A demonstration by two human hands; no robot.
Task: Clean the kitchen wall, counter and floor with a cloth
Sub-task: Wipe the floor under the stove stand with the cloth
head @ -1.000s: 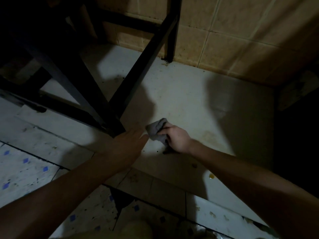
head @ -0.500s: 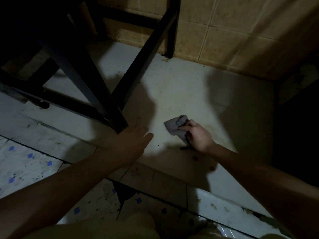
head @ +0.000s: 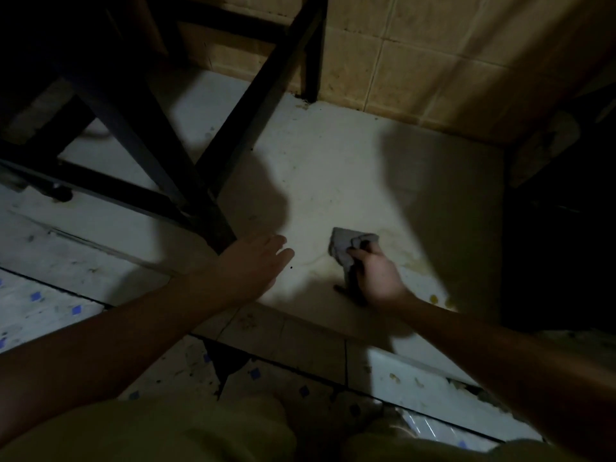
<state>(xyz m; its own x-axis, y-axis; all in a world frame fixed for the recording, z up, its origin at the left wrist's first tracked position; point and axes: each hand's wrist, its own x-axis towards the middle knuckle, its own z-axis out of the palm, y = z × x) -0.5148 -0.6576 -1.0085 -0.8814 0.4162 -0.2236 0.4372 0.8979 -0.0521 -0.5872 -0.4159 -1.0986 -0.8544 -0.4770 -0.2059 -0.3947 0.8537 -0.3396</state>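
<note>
The right hand (head: 376, 278) has its fingers curled tight around a crumpled grey fabric cloth (head: 346, 245). The cloth bunches out ahead of the knuckles and lies against a pale, off-white, smooth floor slab (head: 333, 155). The left hand (head: 253, 265) is just to the left of the cloth and apart from it, palm down, fingers straight and close together, holding nothing (the light is too dim to tell whether the palm rests on the slab or hovers just over it). A small dark speck (head: 292, 268) sits on the slab between the two hands.

Just beyond the left hand's knuckles stands the foot of a black, square-section metal frame (head: 140, 145), its legs and crossbars slanting away up and to the left. A few small yellowish spots (head: 433, 299) mark the slab just right of the right wrist. Farther right there is only deep shadow.

Well beyond both hands the slab meets a wall of tan, square ceramic tiles (head: 416, 68). On the near side of the hands, under the forearms, the slab ends at an edge. Below it lie white speckled floor tiles with small blue diamonds (head: 50, 308), and under the left forearm one has a dark, triangular broken gap (head: 226, 361). Khaki-clothed legs (head: 166, 428) fill the nearest part of the view.
</note>
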